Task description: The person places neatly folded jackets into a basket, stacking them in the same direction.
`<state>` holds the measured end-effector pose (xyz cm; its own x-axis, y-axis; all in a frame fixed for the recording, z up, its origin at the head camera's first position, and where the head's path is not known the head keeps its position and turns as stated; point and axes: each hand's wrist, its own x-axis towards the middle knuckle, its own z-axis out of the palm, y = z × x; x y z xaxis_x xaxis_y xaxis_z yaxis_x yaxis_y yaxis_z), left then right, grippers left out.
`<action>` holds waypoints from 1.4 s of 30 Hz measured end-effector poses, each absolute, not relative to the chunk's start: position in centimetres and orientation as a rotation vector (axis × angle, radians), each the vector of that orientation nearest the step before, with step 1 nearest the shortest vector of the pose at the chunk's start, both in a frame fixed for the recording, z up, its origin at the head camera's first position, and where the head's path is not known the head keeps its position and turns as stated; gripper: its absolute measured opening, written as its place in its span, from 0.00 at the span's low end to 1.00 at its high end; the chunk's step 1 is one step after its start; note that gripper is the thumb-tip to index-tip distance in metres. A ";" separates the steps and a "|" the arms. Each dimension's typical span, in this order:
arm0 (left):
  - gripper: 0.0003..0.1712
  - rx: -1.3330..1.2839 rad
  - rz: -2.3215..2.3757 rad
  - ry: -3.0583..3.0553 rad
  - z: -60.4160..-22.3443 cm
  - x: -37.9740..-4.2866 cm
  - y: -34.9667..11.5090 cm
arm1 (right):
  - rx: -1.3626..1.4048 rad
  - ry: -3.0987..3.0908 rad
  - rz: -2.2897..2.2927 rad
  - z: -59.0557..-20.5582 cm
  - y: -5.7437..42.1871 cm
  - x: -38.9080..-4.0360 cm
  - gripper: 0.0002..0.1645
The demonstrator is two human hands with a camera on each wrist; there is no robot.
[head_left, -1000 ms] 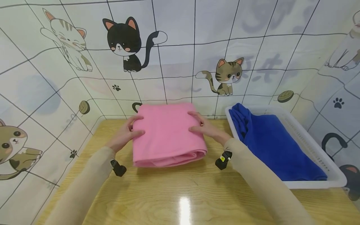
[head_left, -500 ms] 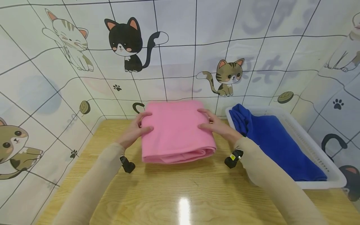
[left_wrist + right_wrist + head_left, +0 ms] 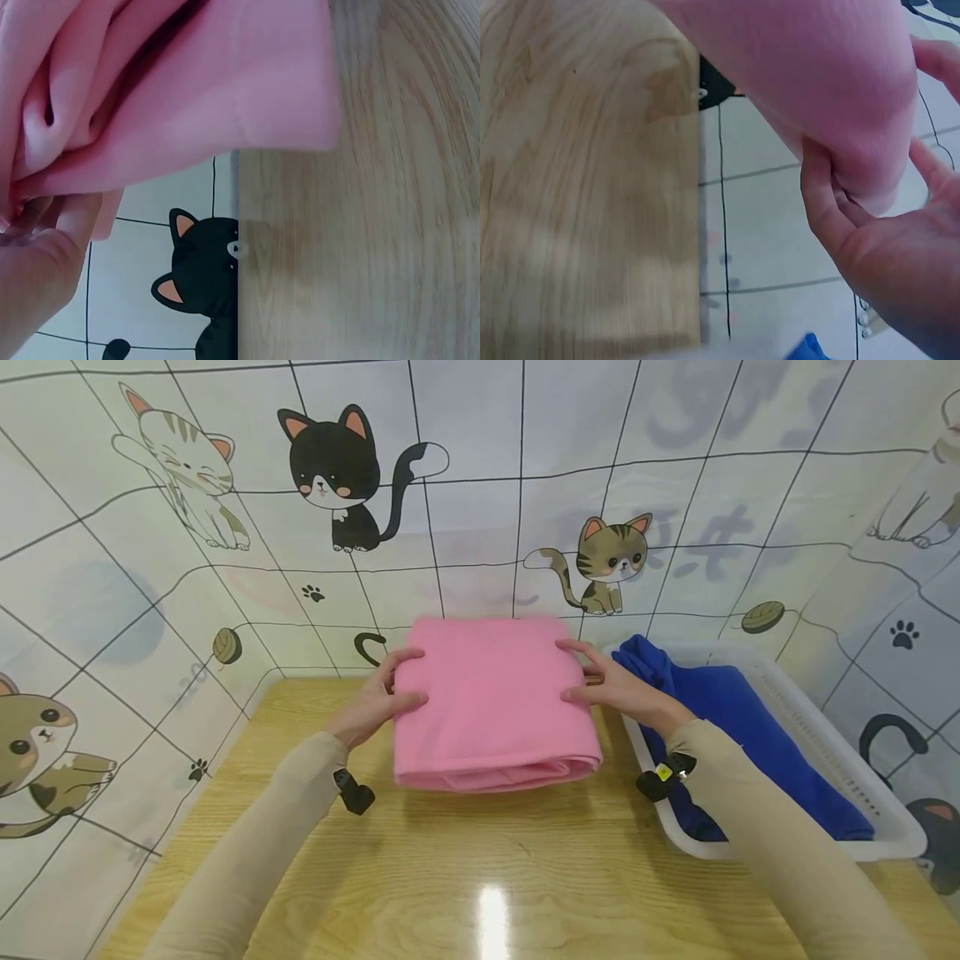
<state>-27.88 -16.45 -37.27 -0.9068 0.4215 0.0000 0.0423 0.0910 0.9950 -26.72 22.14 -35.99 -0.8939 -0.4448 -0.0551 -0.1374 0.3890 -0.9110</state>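
Observation:
A folded pink cloth (image 3: pixel 495 693) is held up above the table between both hands, its layered fold facing the near side. My left hand (image 3: pixel 378 697) grips its left edge, thumb on top and the other fingers partly hidden beneath. At the opposite edge my right hand (image 3: pixel 618 689) holds it the same way. In the left wrist view the loose inner folds of the pink cloth (image 3: pixel 187 90) hang beside the left hand (image 3: pixel 45 262). Seen from the right wrist, the right hand (image 3: pixel 900 247) has its fingers around the rounded edge of the pink cloth (image 3: pixel 832 82).
To the right stands a white plastic basket (image 3: pixel 817 718) with blue cloth (image 3: pixel 750 718) inside; the right forearm passes over its near left corner. The wooden table (image 3: pixel 435 868) meets a wall covering (image 3: pixel 480 527) printed with cats and grid lines at its back and sides.
Both hands have carried the pink cloth to the right and slightly upward, nearer the basket. The basket and its blue cloth have stayed in place.

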 end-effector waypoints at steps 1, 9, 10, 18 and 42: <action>0.41 0.471 1.882 2.084 -37.1 -27.9 -16.3 | -0.517 2.373 -1.491 -35.8 22.5 -26.6 0.49; 0.39 0.528 1.794 2.093 -36.1 -27.8 -15.2 | -0.482 2.396 -1.431 -35.0 24.7 -25.8 0.48; 0.39 0.539 1.782 2.094 -36.0 -27.8 -15.1 | -0.477 2.392 -1.436 -35.0 24.9 -25.6 0.48; 0.37 0.579 1.756 2.052 -35.4 -27.9 -14.0 | -0.478 2.354 -1.506 -35.2 26.6 -24.6 0.46; 0.38 0.789 1.675 1.908 -33.8 -28.2 -9.1 | -0.478 2.504 -1.289 -32.6 32.3 -22.1 0.44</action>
<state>-28.16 -9.06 -33.78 -0.7198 0.6940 0.0196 0.1094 0.0856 0.9903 -22.15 32.32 -32.56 -0.9047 -0.4143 -0.0990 -0.1602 0.5463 -0.8221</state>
